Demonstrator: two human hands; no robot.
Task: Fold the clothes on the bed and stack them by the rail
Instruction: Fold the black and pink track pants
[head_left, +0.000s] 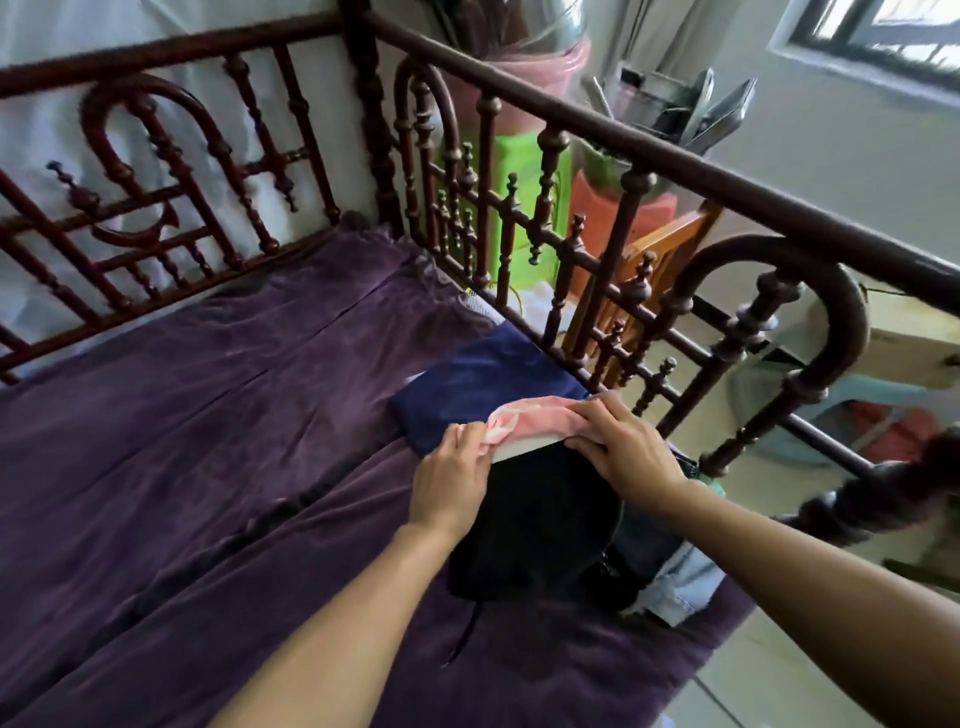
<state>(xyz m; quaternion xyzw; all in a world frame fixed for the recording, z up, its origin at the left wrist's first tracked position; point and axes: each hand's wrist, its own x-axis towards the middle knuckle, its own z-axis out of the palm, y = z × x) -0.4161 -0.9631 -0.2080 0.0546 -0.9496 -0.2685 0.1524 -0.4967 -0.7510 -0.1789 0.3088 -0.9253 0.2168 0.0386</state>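
**Position.** We find the pink garment (524, 418) folded into a narrow band. It lies across the far edge of the black garment (535, 525) and overlaps the near edge of the navy garment (483, 384), which sits folded at its 11 o'clock. The rail (623, 136) runs just beside this group at 2 o'clock. A denim piece (680, 577) lies crumpled at 4 o'clock of the black garment. All of it rests on the purple bed cover (208, 415).

**Grip.** The left hand (457, 467) pinches the band's left end, fingers curled onto the cloth. The right hand (626, 447) holds the right end, with fingers laid over the top and the thumb along the near edge.

**Assessment.** We judge the step in hand to be setting the folded pink piece onto the navy one.

- Both ends should travel level and lightly taut so the fold does not open.
- The band should move toward 11 o'clock and land square, with its edges matched to the navy piece.
- We advise pressing it flat before either hand lets go.

**Risk.** The soft cloth may sag in the middle, or it may drag the black garment's edge along with it.
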